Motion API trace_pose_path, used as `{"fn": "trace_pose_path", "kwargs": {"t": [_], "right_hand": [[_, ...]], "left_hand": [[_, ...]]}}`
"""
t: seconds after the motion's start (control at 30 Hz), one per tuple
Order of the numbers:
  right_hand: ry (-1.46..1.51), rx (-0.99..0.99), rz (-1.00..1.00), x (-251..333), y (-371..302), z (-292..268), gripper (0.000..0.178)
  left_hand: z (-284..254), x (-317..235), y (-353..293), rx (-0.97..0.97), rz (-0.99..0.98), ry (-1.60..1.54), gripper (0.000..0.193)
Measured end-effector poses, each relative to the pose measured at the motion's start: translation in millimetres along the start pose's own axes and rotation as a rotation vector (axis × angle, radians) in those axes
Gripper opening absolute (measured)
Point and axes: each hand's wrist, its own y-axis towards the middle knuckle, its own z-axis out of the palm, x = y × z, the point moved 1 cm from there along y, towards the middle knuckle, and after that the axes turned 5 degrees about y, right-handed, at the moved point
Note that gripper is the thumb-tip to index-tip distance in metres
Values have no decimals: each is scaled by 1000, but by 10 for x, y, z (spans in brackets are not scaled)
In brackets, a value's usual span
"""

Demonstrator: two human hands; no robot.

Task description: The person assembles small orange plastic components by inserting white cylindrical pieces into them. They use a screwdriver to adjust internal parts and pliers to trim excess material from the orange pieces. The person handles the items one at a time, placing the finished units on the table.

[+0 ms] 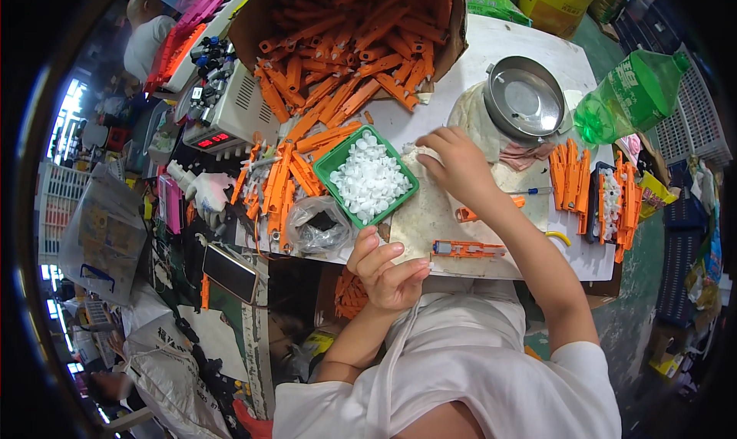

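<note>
My left hand (pixel 384 272) is raised palm up at the table's front edge, just below a green tray (pixel 408 201) of small white plastic caps (pixel 368 176). Its fingers curl in toward the thumb; whatever they pinch is too small to make out. Farther right, my right hand (pixel 459 163) hovers over a pale work board (pixel 414 228), fingers apart and pointing toward the tray. Nothing shows between them. On the board near my left fingertips lies an orange plastic toy-gun part (pixel 470 249) with a dark blue-grey end. Behind it, partly under my right forearm, is another orange piece (pixel 465 214).
A large carton (pixel 457 17) of orange parts stands at the back. A metal bowl (pixel 526 94), a green bottle (pixel 633 97) and rows of orange parts (pixel 569 176) are on the right. A power supply (pixel 236 109) and plastic bag (pixel 313 226) stand left.
</note>
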Motion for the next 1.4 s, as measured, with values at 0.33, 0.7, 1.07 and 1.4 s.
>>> {"fn": "trace_pose_path", "kwargs": {"t": [0.33,0.7,1.07,1.4], "right_hand": [[9,-48,-26,-78,214,256,12],[509,-51,33,656,-34,-470,15],[284,-256,-93,957,-1229,-870,28],[187,-241,75,627,-1490,-866,20]], "left_hand": [[-190,59,-124,-12,-70,76,13],[-132,-59,-68,-29,-53,77,19],[158,-317,-119,45,71,-33,18],[256,-349,-357,142,-14,16,23]]}}
